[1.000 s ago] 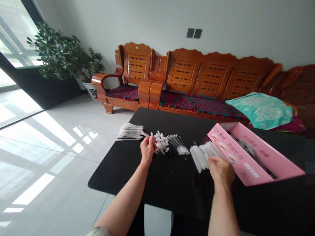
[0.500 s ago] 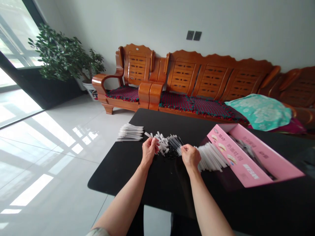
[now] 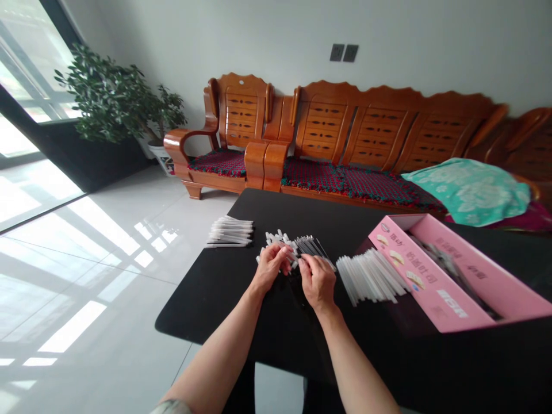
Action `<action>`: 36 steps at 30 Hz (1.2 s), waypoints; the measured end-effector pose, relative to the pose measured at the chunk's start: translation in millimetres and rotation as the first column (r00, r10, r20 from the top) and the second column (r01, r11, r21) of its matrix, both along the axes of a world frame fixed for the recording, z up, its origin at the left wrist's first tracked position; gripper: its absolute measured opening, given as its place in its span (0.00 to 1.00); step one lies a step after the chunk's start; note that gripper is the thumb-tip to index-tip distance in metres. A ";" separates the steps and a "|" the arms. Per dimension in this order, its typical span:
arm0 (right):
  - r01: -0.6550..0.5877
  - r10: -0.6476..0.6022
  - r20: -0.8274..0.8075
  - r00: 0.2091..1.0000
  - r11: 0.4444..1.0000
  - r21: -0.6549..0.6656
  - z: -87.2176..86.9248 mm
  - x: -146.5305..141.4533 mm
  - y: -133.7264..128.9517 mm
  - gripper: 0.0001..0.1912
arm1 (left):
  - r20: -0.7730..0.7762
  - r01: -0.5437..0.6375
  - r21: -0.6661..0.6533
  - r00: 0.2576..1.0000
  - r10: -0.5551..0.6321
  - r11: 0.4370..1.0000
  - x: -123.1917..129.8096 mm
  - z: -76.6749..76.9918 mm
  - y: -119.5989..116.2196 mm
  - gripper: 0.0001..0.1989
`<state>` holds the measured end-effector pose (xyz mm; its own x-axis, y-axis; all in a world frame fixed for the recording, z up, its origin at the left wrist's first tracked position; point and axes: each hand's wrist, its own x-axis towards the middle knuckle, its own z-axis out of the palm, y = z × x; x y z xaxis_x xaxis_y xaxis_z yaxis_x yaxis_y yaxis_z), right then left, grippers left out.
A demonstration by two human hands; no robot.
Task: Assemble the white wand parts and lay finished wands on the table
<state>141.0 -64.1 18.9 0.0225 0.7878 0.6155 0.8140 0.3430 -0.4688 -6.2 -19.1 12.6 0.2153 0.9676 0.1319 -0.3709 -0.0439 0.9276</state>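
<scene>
My left hand (image 3: 271, 265) is closed in a pinch over a heap of short white caps (image 3: 278, 237). Whatever sits between its fingers is hidden. Close beside it, my right hand (image 3: 318, 280) pinches with thumb and forefinger; a small dark thing may be at the fingertips, too small to name. Just behind the right hand lie thin pen refills (image 3: 309, 244) with metal tips. A row of white, translucent pen barrels (image 3: 371, 276) is to its right. At the far left sits a stack of white pens (image 3: 230, 232).
All this lies on a black table (image 3: 207, 299). A pink box (image 3: 425, 282) with dark contents stands at the right. Behind are a wooden sofa (image 3: 328, 123), a wooden armchair (image 3: 242, 112) and a turquoise cloth (image 3: 474, 190). A potted plant (image 3: 116, 98) stands at the left.
My right hand has moved left from the refills to beside my left hand. My left hand has shifted slightly right. The view has turned a little.
</scene>
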 end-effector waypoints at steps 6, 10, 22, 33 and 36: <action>-0.207 0.168 -0.231 0.958 0.965 -0.158 5.4 1.3 -3.5 0.16 | 0.139 -0.081 -0.046 0.987 0.086 0.996 -9.0 3.9 7.1 0.22; -0.423 0.175 -0.582 0.794 0.847 -0.321 7.2 5.4 -4.9 0.18 | 0.191 -0.094 -0.100 0.975 0.112 0.990 -15.1 5.5 10.0 0.20; -0.840 -0.031 -0.952 0.305 0.463 -0.284 10.4 6.6 -4.0 0.20 | 0.101 0.035 -0.093 0.995 -0.026 0.995 -7.1 5.5 2.3 0.17; -0.635 0.163 -0.774 0.612 0.684 -0.358 7.5 -2.3 -4.5 0.24 | 0.136 0.007 -0.146 0.991 0.013 0.989 -10.7 2.6 5.5 0.16; -0.810 0.086 -0.905 0.417 0.488 -0.326 8.9 3.2 -5.3 0.25 | 0.136 0.085 -0.140 0.989 -0.066 0.986 -10.9 3.4 4.2 0.17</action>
